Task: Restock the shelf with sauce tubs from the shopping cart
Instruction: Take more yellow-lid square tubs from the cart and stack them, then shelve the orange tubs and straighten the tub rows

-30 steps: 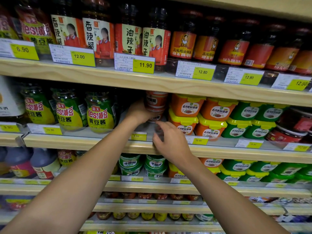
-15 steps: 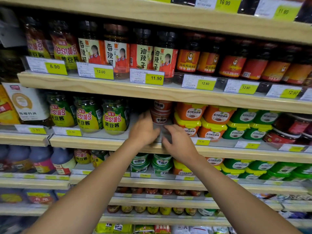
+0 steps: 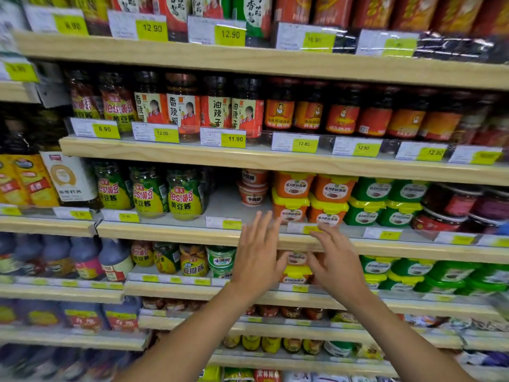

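Both bare forearms reach forward, left hand [image 3: 257,260] and right hand [image 3: 334,264] empty, fingers [image 3: 261,224] spread straight.

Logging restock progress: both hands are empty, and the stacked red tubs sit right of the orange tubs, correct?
No. In the head view the stacked red tubs sit left of the orange tubs. The left hand and right hand are indeed empty.

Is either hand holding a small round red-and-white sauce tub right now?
No: the left hand and right hand are both open and empty; the two stacked red-and-white sauce tubs sit on the wooden shelf.
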{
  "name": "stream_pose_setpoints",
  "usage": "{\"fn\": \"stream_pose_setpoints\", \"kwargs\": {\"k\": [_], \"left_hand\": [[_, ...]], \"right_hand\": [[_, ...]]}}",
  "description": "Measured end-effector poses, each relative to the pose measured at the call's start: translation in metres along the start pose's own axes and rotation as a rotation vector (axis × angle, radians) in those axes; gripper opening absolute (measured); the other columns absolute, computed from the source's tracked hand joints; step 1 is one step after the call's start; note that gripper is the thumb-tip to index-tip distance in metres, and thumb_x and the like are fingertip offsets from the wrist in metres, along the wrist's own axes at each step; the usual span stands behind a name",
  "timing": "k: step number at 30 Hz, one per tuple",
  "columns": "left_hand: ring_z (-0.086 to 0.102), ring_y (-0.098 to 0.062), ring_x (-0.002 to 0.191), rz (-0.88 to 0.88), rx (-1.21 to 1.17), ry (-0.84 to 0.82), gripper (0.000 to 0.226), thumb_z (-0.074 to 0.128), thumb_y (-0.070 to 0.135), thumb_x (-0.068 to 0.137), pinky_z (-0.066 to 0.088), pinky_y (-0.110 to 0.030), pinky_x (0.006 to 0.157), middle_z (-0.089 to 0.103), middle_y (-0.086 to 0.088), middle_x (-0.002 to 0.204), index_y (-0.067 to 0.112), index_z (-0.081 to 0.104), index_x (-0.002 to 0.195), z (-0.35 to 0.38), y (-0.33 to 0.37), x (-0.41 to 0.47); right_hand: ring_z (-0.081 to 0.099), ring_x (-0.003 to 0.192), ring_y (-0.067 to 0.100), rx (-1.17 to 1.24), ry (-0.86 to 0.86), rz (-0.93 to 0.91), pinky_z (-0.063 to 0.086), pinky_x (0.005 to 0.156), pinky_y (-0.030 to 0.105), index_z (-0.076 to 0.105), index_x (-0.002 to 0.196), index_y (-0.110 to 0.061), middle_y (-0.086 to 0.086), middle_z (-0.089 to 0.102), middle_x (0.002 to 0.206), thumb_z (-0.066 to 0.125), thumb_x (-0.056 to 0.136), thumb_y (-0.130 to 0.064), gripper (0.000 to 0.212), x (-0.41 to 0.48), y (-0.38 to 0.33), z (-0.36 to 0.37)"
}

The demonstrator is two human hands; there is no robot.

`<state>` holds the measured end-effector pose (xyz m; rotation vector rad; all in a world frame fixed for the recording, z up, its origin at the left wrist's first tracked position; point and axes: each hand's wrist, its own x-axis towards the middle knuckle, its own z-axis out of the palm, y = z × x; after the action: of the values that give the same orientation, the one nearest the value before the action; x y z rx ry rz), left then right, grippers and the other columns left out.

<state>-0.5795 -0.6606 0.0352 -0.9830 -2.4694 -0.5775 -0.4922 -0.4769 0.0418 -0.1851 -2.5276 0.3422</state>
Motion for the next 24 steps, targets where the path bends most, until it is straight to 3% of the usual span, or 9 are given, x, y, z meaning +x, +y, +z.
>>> {"fn": "stream_pose_setpoints", "kwargs": {"k": [3,7,12,19,24], "left_hand": [[-0.001,-0.024,0.158,0.030,-0.022,-0.046,0.072,0.045,0.052,0.100,0.005,-0.048,0.127,0.011,-0.004,0.171,0.019,0.022,0.160,0.018,0.055,-0.009],[0.000,-0.024,0.158,0.074,-0.049,-0.144,0.071,0.043,0.053,0.101,0.008,-0.052,0.127,0.010,-0.002,0.170,0.021,0.022,0.161,0.048,0.141,-0.023],[-0.010,-0.022,0.158,0.180,-0.055,-0.299,0.073,0.040,0.056,0.104,0.005,-0.049,0.128,-0.005,0.000,0.172,0.026,0.010,0.163,0.098,0.265,-0.040],[0.001,-0.020,0.158,0.289,-0.256,-0.563,0.074,0.049,0.052,0.103,0.016,-0.043,0.127,-0.002,0.004,0.171,0.030,0.012,0.162,0.162,0.441,-0.060],[0.007,-0.020,0.157,0.449,-0.313,-0.677,0.075,0.053,0.049,0.101,0.019,-0.038,0.124,0.003,0.002,0.171,0.026,0.016,0.162,0.207,0.540,-0.073]], "right_hand": [[0.047,0.134,0.023,-0.066,-0.037,0.089,0.044,0.107,0.045,0.058,0.136,-0.019,0.000,0.049,0.147,0.071,0.089,-0.036,0.051,-0.042,0.049,-0.029],[0.044,0.139,0.025,-0.104,-0.066,0.210,0.042,0.111,0.046,0.055,0.141,-0.019,0.003,0.047,0.150,0.069,0.091,-0.039,0.056,-0.105,0.122,-0.079],[0.045,0.137,0.023,-0.138,-0.085,0.361,0.045,0.107,0.044,0.051,0.142,-0.023,0.001,0.042,0.153,0.055,0.095,-0.051,0.055,-0.193,0.212,-0.145],[0.034,0.145,0.021,-0.200,-0.117,0.649,0.038,0.113,0.041,0.042,0.150,-0.022,-0.001,0.034,0.158,0.054,0.097,-0.050,0.061,-0.317,0.322,-0.235],[0.038,0.142,0.024,-0.226,-0.060,0.895,0.039,0.112,0.042,0.044,0.148,-0.020,0.001,0.038,0.155,0.040,0.087,-0.057,0.071,-0.397,0.386,-0.281]]}}
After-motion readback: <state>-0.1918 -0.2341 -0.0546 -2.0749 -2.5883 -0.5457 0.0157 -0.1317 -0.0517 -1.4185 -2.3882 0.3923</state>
